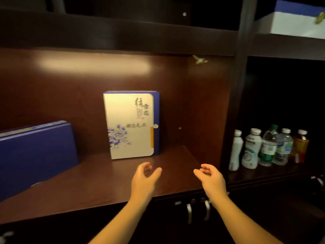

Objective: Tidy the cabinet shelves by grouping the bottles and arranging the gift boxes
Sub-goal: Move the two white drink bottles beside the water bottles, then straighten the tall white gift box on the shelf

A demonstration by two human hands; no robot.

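Two empty open hands, left hand (145, 175) and right hand (210, 175): reach to twelve o'clock, hold both sides of white gift box (129, 125), keep upright.

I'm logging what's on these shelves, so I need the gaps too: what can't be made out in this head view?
- Blue gift box at left: cut off by the frame edge, its front face unseen.
- Bottle labels: too small and dim to read.
- Orange bottle: its base and the red item beside it are lost in shadow.
- White box on the upper right shelf: cropped by the frame corner.
- Upright gift box: its small print is blurred.
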